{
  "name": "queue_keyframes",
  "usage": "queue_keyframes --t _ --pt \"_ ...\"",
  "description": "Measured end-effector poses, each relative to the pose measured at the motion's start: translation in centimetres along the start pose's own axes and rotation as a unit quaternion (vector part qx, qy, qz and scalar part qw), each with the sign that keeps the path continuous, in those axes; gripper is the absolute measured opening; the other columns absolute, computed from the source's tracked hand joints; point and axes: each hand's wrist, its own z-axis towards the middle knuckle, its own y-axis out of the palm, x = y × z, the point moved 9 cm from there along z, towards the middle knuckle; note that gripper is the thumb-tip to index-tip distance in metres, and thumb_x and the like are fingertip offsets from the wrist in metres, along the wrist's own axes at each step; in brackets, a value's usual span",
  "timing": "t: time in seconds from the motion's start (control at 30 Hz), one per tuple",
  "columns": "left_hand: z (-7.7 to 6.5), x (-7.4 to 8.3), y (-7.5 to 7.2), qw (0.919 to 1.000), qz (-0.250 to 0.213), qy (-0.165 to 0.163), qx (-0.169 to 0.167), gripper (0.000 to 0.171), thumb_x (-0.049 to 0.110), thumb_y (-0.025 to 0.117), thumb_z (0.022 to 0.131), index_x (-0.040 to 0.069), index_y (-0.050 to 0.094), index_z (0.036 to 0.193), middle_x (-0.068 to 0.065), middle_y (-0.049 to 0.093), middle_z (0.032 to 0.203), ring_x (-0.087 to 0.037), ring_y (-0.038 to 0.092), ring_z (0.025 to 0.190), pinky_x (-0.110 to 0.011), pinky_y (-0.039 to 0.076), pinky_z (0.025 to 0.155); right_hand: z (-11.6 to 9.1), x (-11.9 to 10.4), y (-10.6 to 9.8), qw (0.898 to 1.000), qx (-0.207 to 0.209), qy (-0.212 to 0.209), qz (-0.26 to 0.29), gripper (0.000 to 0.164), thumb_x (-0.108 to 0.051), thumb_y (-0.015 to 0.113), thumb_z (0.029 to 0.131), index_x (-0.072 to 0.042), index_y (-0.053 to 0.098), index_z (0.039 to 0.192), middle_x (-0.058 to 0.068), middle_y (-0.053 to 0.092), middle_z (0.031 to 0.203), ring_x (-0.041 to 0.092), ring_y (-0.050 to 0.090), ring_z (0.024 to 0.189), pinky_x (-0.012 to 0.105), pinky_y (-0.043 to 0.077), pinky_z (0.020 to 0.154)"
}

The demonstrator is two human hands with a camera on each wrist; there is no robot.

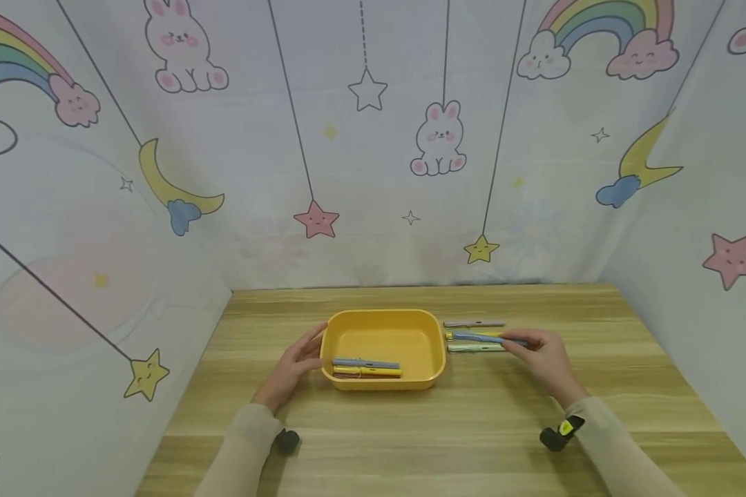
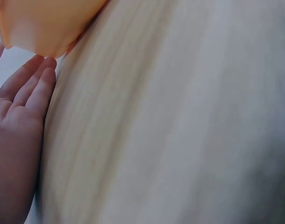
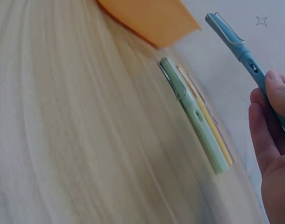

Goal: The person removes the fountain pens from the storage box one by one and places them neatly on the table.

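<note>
A yellow tray [image 1: 423,384] stands on the table, and the fingers of my left hand [image 1: 291,367] lie nearly straight against its left side. The left wrist view shows those fingertips touching the tray's outer wall [image 2: 44,32]. My right hand [image 1: 546,362] pinches a blue pen [image 3: 247,58] between thumb and fingers, raised above the table right of the tray. Beneath and beside it lie a light green pen [image 3: 198,116], a yellow pen [image 3: 214,128] and a pinkish-purple pen [image 1: 474,324]. Inside the tray, near its front wall, are a grey-blue pen [image 1: 365,364], a yellow pen [image 1: 373,373] and a partly hidden dark reddish pen [image 1: 347,376].
The wooden table [image 1: 460,442] reaches back to a white curtain [image 1: 373,255] printed with rabbits, stars and rainbows. Similar white cloth hangs along the left and right sides. A black device [image 1: 559,435] is strapped at the right wrist, another [image 1: 287,442] at the left.
</note>
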Motion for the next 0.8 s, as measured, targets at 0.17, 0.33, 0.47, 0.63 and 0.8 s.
queue_keyframes --t 0.17,0.33,0.47,0.63,0.8 --pt "0.0 0.1 0.0 1.0 -0.001 -0.004 0.001 0.074 0.007 0.064 0.101 0.021 0.032 0.167 -0.019 0.036 0.167 -0.037 0.036 0.153 -0.045 0.03 0.123 -0.5 0.7 -0.4 1.0 0.003 0.005 -0.01 0.023 -0.013 0.08 0.094 0.001 0.08 0.113 0.016 0.078 0.111 0.001 0.068 0.086 0.023 0.058 0.068" --pt "0.0 0.0 -0.1 1.0 0.002 -0.004 0.005 0.074 0.007 0.065 0.101 0.021 0.033 0.166 -0.019 0.036 0.167 -0.036 0.036 0.154 -0.036 0.033 0.122 -0.7 1.8 -0.3 0.999 -0.005 0.008 -0.031 0.018 -0.015 0.08 0.094 -0.005 0.082 0.11 0.013 0.079 0.113 -0.002 0.068 0.095 0.02 0.058 0.075" --pt "0.1 -0.1 -0.2 1.0 0.006 -0.003 0.007 0.074 0.008 0.065 0.101 0.023 0.034 0.166 -0.017 0.036 0.167 -0.035 0.036 0.154 -0.031 0.035 0.12 -0.7 2.6 0.3 0.999 -0.016 0.006 -0.04 0.015 -0.015 0.081 0.093 -0.008 0.084 0.107 0.011 0.08 0.111 0.0 0.068 0.095 0.02 0.056 0.074" --pt "0.1 0.0 -0.2 1.0 0.002 0.0 0.004 0.074 0.008 0.066 0.101 0.022 0.034 0.166 -0.018 0.035 0.168 -0.036 0.035 0.154 -0.042 0.031 0.123 -0.8 3.3 0.9 0.999 -0.027 0.011 -0.039 0.015 -0.013 0.081 0.093 -0.006 0.084 0.107 0.013 0.08 0.106 0.002 0.067 0.087 0.021 0.054 0.068" --pt "0.1 0.1 -0.1 1.0 -0.004 -0.005 0.004 0.074 0.007 0.066 0.101 0.022 0.034 0.166 -0.018 0.035 0.168 -0.036 0.036 0.154 -0.047 0.029 0.123 -0.8 3.6 1.3 0.998 -0.031 0.007 -0.054 0.014 -0.013 0.082 0.092 -0.007 0.084 0.105 0.011 0.08 0.105 0.003 0.066 0.082 0.021 0.052 0.065"
